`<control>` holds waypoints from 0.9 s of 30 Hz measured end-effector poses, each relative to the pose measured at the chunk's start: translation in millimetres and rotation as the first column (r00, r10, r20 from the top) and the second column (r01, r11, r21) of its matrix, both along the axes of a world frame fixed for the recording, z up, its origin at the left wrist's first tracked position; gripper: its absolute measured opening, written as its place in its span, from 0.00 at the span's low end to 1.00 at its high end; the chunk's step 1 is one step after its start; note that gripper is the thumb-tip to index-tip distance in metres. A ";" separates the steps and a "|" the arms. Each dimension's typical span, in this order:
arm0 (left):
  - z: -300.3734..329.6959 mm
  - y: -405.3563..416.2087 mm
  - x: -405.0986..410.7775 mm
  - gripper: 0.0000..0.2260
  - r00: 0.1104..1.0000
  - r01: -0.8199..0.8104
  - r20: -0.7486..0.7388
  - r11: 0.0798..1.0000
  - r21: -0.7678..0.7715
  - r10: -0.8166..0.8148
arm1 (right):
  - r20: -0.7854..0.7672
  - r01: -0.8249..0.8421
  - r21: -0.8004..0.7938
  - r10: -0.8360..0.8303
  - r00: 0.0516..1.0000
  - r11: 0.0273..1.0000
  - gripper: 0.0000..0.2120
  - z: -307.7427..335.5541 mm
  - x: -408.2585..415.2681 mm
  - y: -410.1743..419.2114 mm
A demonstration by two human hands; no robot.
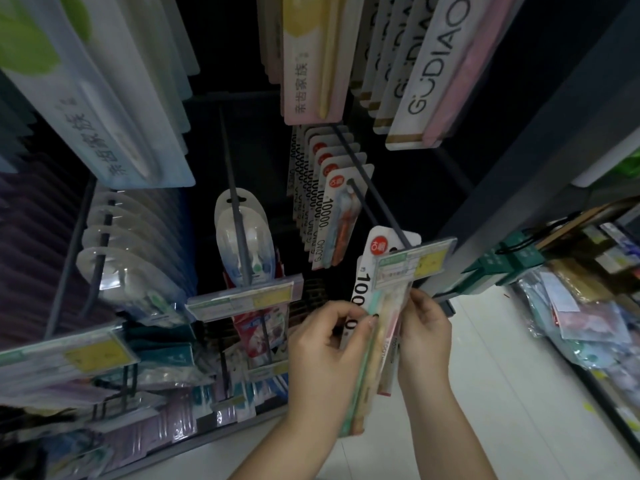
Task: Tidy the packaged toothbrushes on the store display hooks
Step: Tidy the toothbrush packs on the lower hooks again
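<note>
Gripping the toothbrush pack [375,327] by both long edges, left hand [325,344], right hand [424,330], hook [381,206] above

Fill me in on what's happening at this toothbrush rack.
A person stands at a store display of hanging packaged toothbrushes. Both hands hold the front white "10000" toothbrush pack on the dark metal hook behind the clear price-tag holder. The left hand pinches the pack's left edge and the right hand grips its right edge. The pack's top still hangs on the hook, apart from the row of matching packs further back.
</note>
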State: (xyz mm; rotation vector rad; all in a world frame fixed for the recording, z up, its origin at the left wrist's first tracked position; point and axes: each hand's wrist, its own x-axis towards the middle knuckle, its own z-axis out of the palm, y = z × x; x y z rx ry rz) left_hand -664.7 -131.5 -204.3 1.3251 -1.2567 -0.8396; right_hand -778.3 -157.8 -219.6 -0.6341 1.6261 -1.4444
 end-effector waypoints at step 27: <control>24.2 -18.8 4.4 0.06 0.996 0.087 -0.004 0.987 0.135 -0.087 | 0.020 0.008 0.045 -0.009 1.000 0.999 0.03 1.3 2.7 5.1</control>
